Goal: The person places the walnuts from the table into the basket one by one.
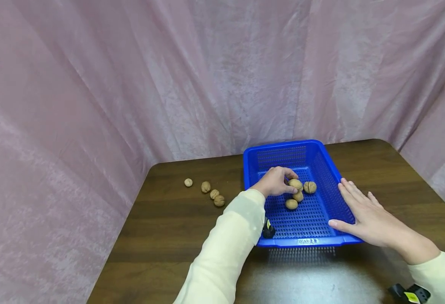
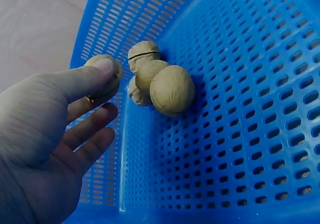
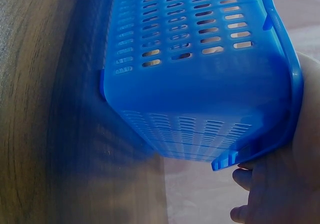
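Observation:
My left hand (image 1: 277, 181) is inside a blue plastic basket (image 1: 254, 150), pinching a walnut (image 2: 105, 78) between thumb and fingers. In the left wrist view, that walnut is held apart from the several walnuts lying on the basket floor, among them a smooth round one (image 2: 172, 90) and one with a dark seam (image 2: 143, 50). My right hand (image 1: 370, 217) rests on the basket's right rim near the front corner, fingers straight and thumb reaching over the edge. The right wrist view shows the basket's outer wall (image 3: 200, 89) beside the hand.
Left of the basket, several walnuts (image 1: 206, 187) lie scattered on the brown wooden table (image 1: 161, 228). A pink curtain (image 1: 207, 84) hangs behind the table. Black straps with devices sit at both wrists; the right one (image 1: 412, 293) is near the front edge of the view.

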The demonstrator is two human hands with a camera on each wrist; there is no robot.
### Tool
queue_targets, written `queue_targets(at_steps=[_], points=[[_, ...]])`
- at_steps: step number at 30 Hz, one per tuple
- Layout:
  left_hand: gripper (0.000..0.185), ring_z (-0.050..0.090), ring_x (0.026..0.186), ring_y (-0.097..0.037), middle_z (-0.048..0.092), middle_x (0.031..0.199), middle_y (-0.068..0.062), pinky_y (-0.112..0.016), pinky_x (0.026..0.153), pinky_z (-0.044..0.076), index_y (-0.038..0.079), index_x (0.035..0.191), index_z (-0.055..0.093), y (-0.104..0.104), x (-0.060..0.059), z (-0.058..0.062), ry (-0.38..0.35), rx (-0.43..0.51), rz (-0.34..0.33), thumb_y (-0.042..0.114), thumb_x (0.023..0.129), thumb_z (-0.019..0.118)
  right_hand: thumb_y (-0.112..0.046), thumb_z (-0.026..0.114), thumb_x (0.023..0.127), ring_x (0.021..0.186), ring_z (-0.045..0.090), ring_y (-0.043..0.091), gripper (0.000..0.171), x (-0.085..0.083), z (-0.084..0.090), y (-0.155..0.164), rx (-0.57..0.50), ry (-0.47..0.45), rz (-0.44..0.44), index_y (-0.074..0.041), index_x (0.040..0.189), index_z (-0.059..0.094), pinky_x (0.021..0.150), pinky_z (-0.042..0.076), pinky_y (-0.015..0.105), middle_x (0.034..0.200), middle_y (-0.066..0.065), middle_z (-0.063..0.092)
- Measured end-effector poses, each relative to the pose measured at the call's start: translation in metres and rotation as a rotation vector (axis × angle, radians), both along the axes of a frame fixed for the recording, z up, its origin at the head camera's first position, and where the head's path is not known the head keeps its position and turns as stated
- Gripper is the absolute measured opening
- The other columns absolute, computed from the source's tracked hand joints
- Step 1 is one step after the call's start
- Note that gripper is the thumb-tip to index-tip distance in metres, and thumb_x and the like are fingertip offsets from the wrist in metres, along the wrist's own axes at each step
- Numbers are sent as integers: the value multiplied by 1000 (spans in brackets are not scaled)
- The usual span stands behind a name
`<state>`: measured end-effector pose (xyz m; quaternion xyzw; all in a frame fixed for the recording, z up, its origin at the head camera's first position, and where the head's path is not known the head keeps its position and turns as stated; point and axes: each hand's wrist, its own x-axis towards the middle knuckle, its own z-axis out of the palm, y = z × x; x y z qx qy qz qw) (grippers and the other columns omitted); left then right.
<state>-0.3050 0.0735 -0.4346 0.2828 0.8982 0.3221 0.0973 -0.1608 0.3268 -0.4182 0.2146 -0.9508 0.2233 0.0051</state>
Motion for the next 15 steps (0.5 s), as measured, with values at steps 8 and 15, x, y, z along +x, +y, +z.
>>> queue_targets(at_steps=[8, 15], points=[[37, 60, 81, 0, 68, 97, 7, -11, 71, 46, 9, 112, 70, 3, 2, 1, -34, -17, -10, 20, 79, 81, -53, 62, 88, 146, -7, 29, 99, 1, 0, 2, 10, 3, 2, 0, 153, 9, 109, -12, 60, 160, 18, 3], [31, 59, 75, 3, 71, 93, 3, -9, 67, 46, 7, 108, 72, 4, 1, -1, -35, -56, -30, 14, 80, 80, -52, 62, 89, 146, -9, 28, 98, 1, 0, 3, 13, 3, 14, 1, 153, 8, 109, -12, 61, 159, 19, 2]])
